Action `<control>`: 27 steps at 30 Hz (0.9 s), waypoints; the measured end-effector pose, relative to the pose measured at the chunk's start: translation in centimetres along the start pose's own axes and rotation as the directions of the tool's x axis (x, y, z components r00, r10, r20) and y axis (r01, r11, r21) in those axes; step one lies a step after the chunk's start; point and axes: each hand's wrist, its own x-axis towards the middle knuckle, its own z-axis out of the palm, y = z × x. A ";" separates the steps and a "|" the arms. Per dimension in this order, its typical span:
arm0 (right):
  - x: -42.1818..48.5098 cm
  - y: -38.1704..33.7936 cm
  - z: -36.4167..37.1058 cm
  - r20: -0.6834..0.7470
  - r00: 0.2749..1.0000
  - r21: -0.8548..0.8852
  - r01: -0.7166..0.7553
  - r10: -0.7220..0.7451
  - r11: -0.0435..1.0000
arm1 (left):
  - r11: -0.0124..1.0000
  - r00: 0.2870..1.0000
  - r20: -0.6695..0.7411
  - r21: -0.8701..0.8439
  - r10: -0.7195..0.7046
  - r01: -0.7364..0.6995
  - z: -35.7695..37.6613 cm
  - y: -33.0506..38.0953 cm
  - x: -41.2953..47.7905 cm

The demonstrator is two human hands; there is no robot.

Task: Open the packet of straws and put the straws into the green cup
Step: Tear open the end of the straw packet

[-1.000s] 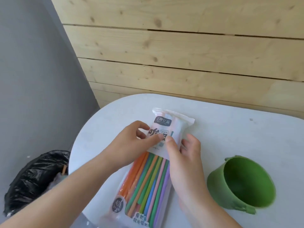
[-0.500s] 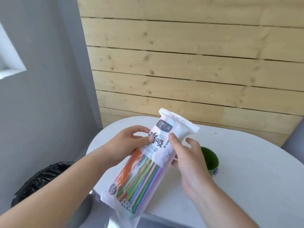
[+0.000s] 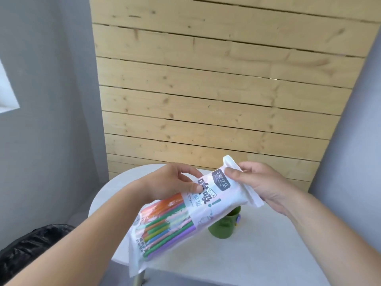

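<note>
White table [image 3: 257, 254], plank wall [image 3: 206, 89] behind. Up off it, left hand [image 3: 171, 182] grips packet of straws [image 3: 185, 211] mid-body & right hand [image 3: 261, 182] pinches its sealed top. Packet hides pt of green cup [image 3: 223, 226].

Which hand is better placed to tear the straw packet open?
Right, probably. The right hand pinches the straw packet at its sealed top; the left hand grips its middle, suited to steadying.

Bright, even daylight; your view is mostly sharp.
Your packet [image 3: 191, 205] shows white glare streaks on its clear film and drops a soft shadow on the surface [image 3: 257, 254]. A window [image 3: 6, 87] at the left edge is blown out white; the bin [image 3: 31, 250] sinks into black. The plank wall [image 3: 206, 89] slants at its sides from the wide lens.
</note>
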 end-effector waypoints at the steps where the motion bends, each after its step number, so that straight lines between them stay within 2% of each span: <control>1: 0.1 0.2 0.0 0.028 0.999 -0.015 -0.019 0.019 1.000 | 1.000 1.000 0.002 0.019 0.008 -0.008 0.2 0.1 0.3; 4: 0.5 1.2 0.1 0.036 0.999 -0.010 0.002 -0.002 1.000 | 0.995 0.999 -0.032 0.092 0.039 -0.036 0.6 0.4 1.4; 8: 1.4 2.4 0.2 -0.080 0.995 0.070 0.059 -0.054 0.996 | 0.988 0.978 -0.164 0.107 0.126 -0.109 1.1 0.3 2.4; 9: 1.6 2.5 0.2 -0.110 0.992 0.098 0.069 -0.058 0.993 | 0.976 0.950 -0.255 0.169 0.180 -0.140 1.4 0.3 2.4; 11: 2.1 2.4 0.1 -0.187 0.981 0.165 0.088 -0.056 0.982 | 0.943 0.824 -0.467 0.235 0.321 -0.234 2.1 0.4 2.1; 12: 2.4 2.3 -0.1 -0.237 0.970 0.198 0.107 -0.058 0.974 | 0.937 0.758 -0.550 0.194 0.349 -0.291 2.4 0.7 2.0; 13: 2.6 2.2 -0.1 -0.294 0.954 0.234 0.127 -0.054 0.964 | 0.933 0.726 -0.600 0.106 0.337 -0.345 2.7 1.0 1.9; 14: 2.9 2.1 -0.3 -0.349 0.936 0.268 0.151 -0.050 0.951 | 0.926 0.724 -0.621 0.008 0.300 -0.377 3.0 1.2 1.7; 16: 3.4 2.0 -0.4 -0.438 0.899 0.336 0.187 -0.023 0.923 | 0.917 0.782 -0.589 -0.166 0.203 -0.364 3.6 1.4 1.7; 19: 3.6 2.1 -0.4 -0.482 0.876 0.435 0.230 0.010 0.870 | 0.912 0.917 -0.400 -0.381 -0.012 -0.154 4.4 1.0 1.9; 22: 3.2 1.6 0.1 -0.458 0.889 0.545 0.269 0.013 0.794 | 0.902 0.967 -0.211 -0.430 -0.144 0.040 4.8 0.4 2.2; 24: 2.6 1.2 1.0 -0.383 0.924 0.624 0.243 0.019 0.743 | 0.877 0.981 -0.172 -0.480 -0.088 -0.006 5.0 0.0 2.6; 27: 1.8 0.8 3.1 -0.211 0.976 0.720 0.125 0.044 0.683 | 0.723 0.966 -0.195 -0.640 0.172 -0.258 5.4 -0.4 3.0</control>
